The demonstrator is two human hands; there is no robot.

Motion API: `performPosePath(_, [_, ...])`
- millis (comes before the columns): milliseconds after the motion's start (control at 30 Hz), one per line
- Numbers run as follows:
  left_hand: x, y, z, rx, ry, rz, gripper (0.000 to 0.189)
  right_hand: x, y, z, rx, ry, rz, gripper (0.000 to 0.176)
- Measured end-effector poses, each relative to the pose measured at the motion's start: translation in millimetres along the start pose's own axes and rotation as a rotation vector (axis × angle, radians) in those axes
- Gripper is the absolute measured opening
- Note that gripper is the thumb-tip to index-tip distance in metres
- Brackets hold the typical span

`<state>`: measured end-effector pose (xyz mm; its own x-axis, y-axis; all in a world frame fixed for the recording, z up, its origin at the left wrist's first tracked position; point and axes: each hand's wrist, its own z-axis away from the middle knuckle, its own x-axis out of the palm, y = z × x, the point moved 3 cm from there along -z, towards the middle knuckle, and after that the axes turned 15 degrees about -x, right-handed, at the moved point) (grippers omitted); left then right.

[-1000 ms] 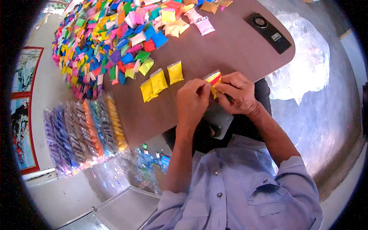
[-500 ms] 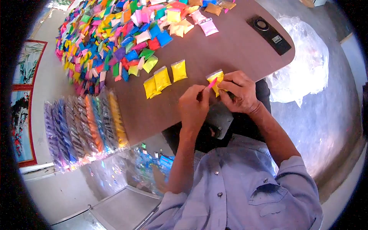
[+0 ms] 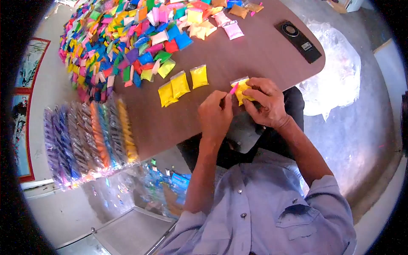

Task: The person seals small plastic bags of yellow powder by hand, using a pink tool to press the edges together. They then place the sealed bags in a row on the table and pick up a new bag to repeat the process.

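Near the front edge of the brown table, my right hand (image 3: pixel 267 103) is closed on a small yellow packet (image 3: pixel 240 90) with a clear top strip. My left hand (image 3: pixel 216 111) pinches a small pink piece (image 3: pixel 233 88), whose tip lies against that packet. Left of my hands lie a single yellow packet (image 3: pixel 199 76) and two overlapping yellow packets (image 3: pixel 180 84). Part of the held packet is hidden behind my right fingers.
A large heap of coloured packets (image 3: pixel 123 42) covers the table's back left. Twisted coloured bundles in clear wrap (image 3: pixel 85 136) lie at the left edge. A black scale-like device (image 3: pixel 298 40) sits back right. A big clear plastic bag (image 3: pixel 335 68) stands beyond the table.
The yellow packet now shows more of its face, spread wider between my hands. The pink piece has moved slightly to the left. The whole view has shifted a little.
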<state>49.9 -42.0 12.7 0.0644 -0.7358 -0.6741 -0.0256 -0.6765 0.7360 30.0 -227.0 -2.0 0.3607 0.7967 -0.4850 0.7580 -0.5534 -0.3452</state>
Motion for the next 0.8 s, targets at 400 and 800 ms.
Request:
performPosePath(400, [-5.8,5.1,15.4,-0.118,-0.020,0.112,0.013,-4.2,-2.6,-6.1,0.063,-0.129,0.015,0.026])
performPosePath(800, [-14.6,11.2,21.3,-0.092,0.018,0.206,0.012,3.7,5.5,-7.5,0.138,-0.142,0.013,0.020])
